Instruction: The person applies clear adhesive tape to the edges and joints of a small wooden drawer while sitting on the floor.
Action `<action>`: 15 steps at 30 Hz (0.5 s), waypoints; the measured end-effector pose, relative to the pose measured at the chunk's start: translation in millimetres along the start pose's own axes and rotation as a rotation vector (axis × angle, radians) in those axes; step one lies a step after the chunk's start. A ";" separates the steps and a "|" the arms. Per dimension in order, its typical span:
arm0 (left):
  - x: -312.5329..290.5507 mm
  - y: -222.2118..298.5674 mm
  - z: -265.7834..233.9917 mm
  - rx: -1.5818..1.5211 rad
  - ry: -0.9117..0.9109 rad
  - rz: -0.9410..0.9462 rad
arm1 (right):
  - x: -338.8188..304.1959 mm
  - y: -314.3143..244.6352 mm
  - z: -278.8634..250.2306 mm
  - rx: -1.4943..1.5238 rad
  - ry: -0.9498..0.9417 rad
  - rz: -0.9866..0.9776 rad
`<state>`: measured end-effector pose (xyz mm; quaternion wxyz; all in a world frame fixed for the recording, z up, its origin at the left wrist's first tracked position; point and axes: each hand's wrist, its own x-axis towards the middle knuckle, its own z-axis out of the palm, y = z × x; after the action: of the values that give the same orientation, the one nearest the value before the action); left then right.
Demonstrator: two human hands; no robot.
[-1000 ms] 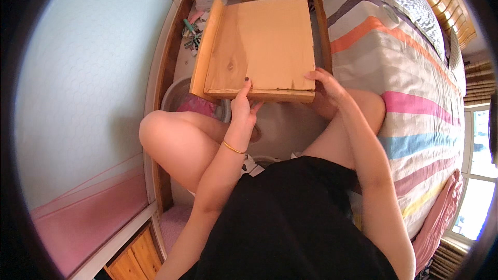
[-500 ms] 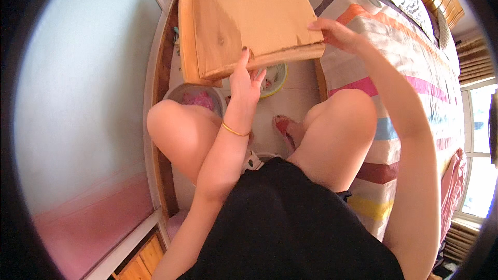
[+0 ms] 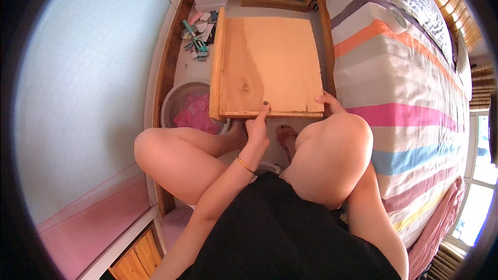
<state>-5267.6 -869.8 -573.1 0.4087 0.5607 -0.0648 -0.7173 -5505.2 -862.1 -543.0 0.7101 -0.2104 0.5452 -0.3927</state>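
A wooden drawer (image 3: 275, 62) is held bottom side up in front of my knees, its thicker front board (image 3: 217, 67) on the left. My left hand (image 3: 256, 129) is closed on its near edge, with the index finger laid on the bottom panel and the other fingers below the edge. My right hand (image 3: 332, 105) grips the near right corner, its thumb at the panel's edge and its other fingers largely hidden. Whether the drawer touches anything underneath cannot be seen.
Left of the drawer stands a grey basin (image 3: 168, 105) with pink cloth (image 3: 194, 113) in it. Small items and boxes (image 3: 201, 33) lie beyond it on the floor. At the far end is a wooden cabinet (image 3: 280, 8) with an open compartment. A striped bed (image 3: 384, 72) runs along the right.
The drawer has come down and toward me, lying flatter, and both hands moved with it. The floor items and cabinet behind now show; a yellow-rimmed basin is covered.
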 end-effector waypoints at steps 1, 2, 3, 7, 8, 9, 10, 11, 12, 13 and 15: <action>2.1 -3.4 -0.4 0.040 0.014 0.032 | 4.7 10.4 -9.9 0.016 -0.037 -0.002; 5.2 -5.3 -2.5 0.080 0.032 0.066 | 6.1 15.3 -9.0 0.017 -0.048 0.004; 11.3 -9.3 -5.4 0.079 0.043 0.068 | 7.1 20.0 -8.3 0.046 0.012 0.018; 25.5 -18.0 -10.9 0.131 0.093 0.094 | 18.9 24.5 -10.3 0.068 0.026 0.018; 25.5 -18.2 -8.9 0.144 0.077 0.086 | 20.2 24.6 -13.7 0.063 0.011 0.004; 25.2 -17.9 -8.0 0.147 0.078 0.079 | 25.8 30.0 -22.8 0.066 0.014 0.009; 24.5 -17.3 -7.8 0.114 0.026 0.052 | 34.1 39.2 -35.4 0.017 0.038 0.027; 24.9 -14.7 -7.1 0.079 -0.023 0.033 | 40.5 37.8 -35.6 -0.033 0.053 0.041; 24.9 -13.2 -5.6 0.080 -0.017 0.035 | 44.1 37.0 -36.5 -0.031 0.048 0.044; 25.0 -11.9 -3.9 0.089 -0.015 0.028 | 46.3 36.8 -37.7 -0.035 0.064 0.033; 29.7 -12.1 -3.8 0.097 -0.004 0.016 | 52.8 36.0 -36.8 -0.037 0.077 0.030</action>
<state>-5271.7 -880.1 -603.5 0.3865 0.5780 -0.1050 -0.7110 -5522.9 -877.2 -613.0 0.6906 -0.2001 0.5824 -0.3794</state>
